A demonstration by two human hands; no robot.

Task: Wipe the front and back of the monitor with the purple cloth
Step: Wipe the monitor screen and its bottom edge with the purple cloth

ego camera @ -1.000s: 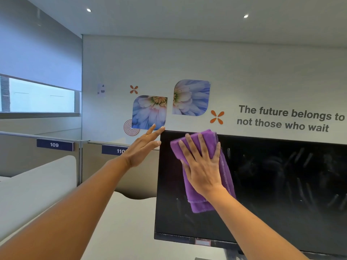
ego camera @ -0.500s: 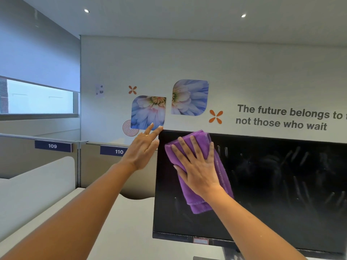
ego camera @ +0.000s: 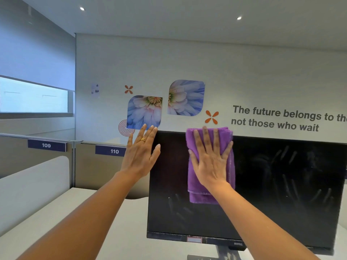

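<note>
Monitor (ego camera: 281,184) fills the lower right of the frame, its dark screen facing the camera and marked with smears and finger streaks. It stands on a stand (ego camera: 223,252) at the bottom edge, on a pale surface (ego camera: 75,222).

A folded purple cloth (ego camera: 201,197) lies flat against the screen's upper left part, its top fold level with the monitor's top edge. The right hand (ego camera: 210,164) lies spread over the cloth, pressing it to the glass. Its fingers (ego camera: 205,139) are straight and splayed, pointing up, and curl round nothing.

The left hand (ego camera: 139,156) is raised at the monitor's upper left corner, palm forward. Its fingers (ego camera: 148,136) are straight and close together, holding nothing, and the thumb overlaps the screen's left edge. Whether this hand touches the monitor cannot be told. A gold ring (ego camera: 142,140) sits on one finger.

Behind the monitor, a white wall carries two blue flower pictures (ego camera: 144,111) and grey lettering (ego camera: 281,117) in the right middle of the frame. At middle left, grey partitions bear the number labels 109 (ego camera: 46,145) and 110 (ego camera: 114,151). A window (ego camera: 33,96) shows at the left edge.
</note>
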